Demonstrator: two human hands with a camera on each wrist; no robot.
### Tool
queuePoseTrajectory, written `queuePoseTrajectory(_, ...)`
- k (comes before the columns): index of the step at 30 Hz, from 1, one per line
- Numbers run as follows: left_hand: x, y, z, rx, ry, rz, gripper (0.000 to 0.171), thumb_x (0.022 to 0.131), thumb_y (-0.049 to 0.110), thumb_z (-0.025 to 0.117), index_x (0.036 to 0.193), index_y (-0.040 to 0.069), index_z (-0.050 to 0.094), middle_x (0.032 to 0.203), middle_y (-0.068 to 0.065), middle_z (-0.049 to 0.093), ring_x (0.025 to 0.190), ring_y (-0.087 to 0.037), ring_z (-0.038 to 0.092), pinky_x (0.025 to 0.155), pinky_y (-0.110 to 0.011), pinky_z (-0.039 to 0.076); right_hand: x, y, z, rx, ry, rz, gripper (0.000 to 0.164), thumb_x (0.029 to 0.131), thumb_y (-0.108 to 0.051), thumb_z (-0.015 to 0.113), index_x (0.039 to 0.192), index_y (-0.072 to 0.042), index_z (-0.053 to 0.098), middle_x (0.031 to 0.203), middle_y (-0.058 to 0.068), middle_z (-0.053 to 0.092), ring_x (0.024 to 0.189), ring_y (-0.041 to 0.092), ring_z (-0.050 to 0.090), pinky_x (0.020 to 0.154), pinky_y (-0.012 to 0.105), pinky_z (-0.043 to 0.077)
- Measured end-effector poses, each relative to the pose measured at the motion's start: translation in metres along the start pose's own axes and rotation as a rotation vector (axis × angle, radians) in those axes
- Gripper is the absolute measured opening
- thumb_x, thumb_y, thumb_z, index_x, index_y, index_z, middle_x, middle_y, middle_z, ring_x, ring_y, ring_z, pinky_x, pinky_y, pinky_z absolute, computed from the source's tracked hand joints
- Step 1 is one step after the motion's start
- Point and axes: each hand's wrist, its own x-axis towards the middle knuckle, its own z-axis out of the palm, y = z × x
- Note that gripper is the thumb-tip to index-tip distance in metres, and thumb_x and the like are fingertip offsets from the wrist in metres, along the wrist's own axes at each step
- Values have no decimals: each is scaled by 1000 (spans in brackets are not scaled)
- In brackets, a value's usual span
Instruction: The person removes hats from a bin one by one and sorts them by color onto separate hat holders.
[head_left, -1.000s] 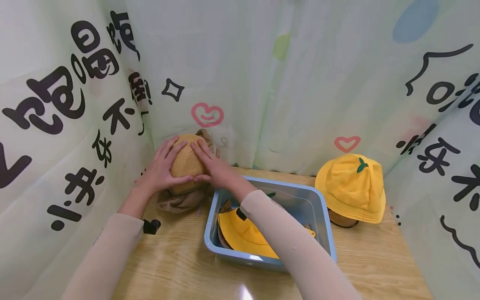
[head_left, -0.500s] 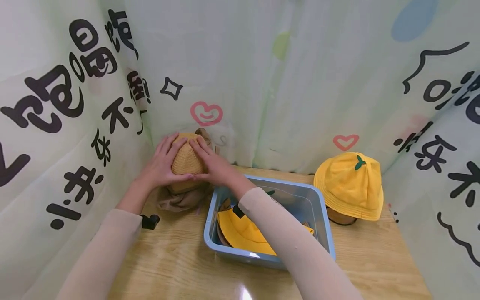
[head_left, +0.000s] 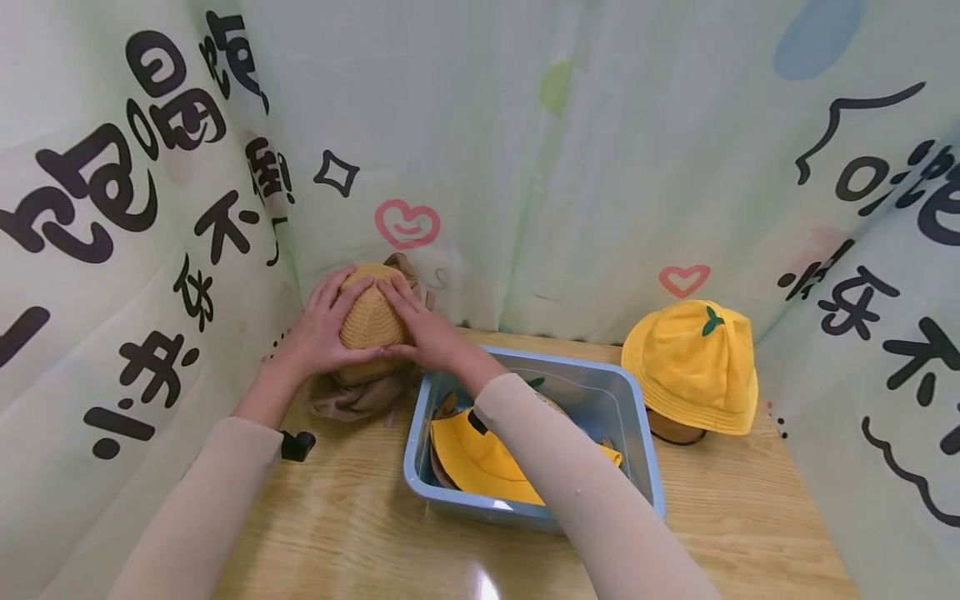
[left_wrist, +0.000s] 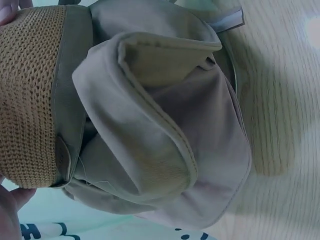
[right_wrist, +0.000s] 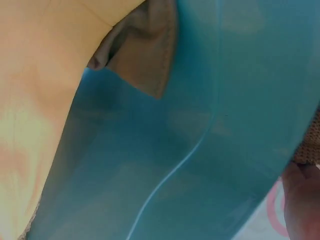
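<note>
A straw hat [head_left: 375, 312] with a tan woven crown stands at the back left of the table. My left hand [head_left: 318, 329] holds the left side of its crown, fingers spread over it. My right hand [head_left: 431, 329] holds the other side, and the thumbs come close together at the front. Below the crown, brown cloth [left_wrist: 160, 135] hangs in folds, seen close in the left wrist view. In the right wrist view, only a bit of the right hand [right_wrist: 302, 200] shows at the lower right edge, by the woven crown.
A blue plastic bin [head_left: 487, 506] stands under my right forearm, with a yellow hat [head_left: 480, 454] and brown cloth [right_wrist: 145, 55] inside. Another yellow hat [head_left: 690, 362] with a green sprout sits at the back right. Printed curtains [head_left: 465, 125] hang behind and on both sides of the wooden table [head_left: 360, 533].
Both hands keep their hold on the straw hat in the same place. The whole head view has shifted slightly left and up in the picture.
</note>
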Motion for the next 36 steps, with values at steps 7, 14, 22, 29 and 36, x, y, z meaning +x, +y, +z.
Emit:
queuePoseTrajectory(7,4,2,-4,-6,-38,-17,103,71,51,84,155,24,31,162,-15,21,146,-47,20,105,-71,34,-7,0,-12,29,-26,9,98,93,-41,69,162,-29,0,169,3,-5,151,29,23,117,45,32)
queuePoseTrajectory(14,2,15,-11,64,-49,-32,99,76,53,80,156,21,31,163,-20,18,147,-52,14,108,-73,28,-27,6,-26,25,-25,71,89,96,-41,66,162,-24,10,168,7,9,151,28,25,118,48,30)
queuePoseTrajectory(22,-19,52,-21,153,60,60,87,82,51,74,153,18,38,159,-22,28,146,-53,18,107,-72,29,-61,22,-38,66,86,70,71,98,-34,65,157,-17,31,160,7,36,145,26,36,117,44,34)
queuePoseTrajectory(29,-41,87,-25,161,129,171,83,92,73,46,151,14,44,154,-21,38,141,-53,30,106,-72,31,-92,35,-50,76,182,76,58,97,-32,66,148,-13,47,140,8,58,120,26,59,103,43,48)
queuePoseTrajectory(36,-66,121,-13,132,116,221,89,91,79,36,153,16,42,156,-20,37,142,-51,31,108,-69,30,-119,44,-57,94,159,86,55,97,-32,66,147,-15,49,133,8,61,117,29,61,100,45,50)
